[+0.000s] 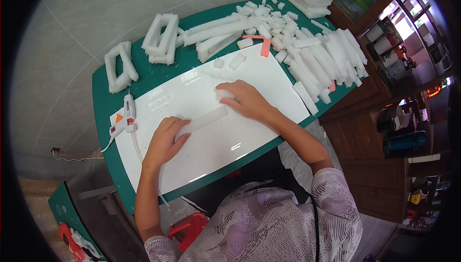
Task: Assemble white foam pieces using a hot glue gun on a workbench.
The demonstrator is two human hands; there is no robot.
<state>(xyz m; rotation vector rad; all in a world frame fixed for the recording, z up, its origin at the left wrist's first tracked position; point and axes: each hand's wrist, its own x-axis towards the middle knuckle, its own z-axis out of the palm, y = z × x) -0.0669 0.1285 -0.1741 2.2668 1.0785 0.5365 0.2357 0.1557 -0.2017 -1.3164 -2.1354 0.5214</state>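
A long white foam strip (207, 119) lies on the glossy white board (230, 151) in front of me. My left hand (166, 139) grips its left end between thumb and fingers. Above the strip's other end, my right hand (246, 99) pinches a small white foam block (221, 94) between thumb and forefinger. I cannot tell whether the block touches the board. Two loose foam pieces, a small one (218, 63) and a longer one (237, 61), rest farther back on the board.
A white glue gun (128, 112) with a cord lies at the board's left edge. Foam frames (161, 38) stand at the back left of the green table (108, 113). Foam strips (319, 62) and scraps are heaped back right, beside a pink L-shaped piece (265, 47). A red stool (188, 229) stands below.
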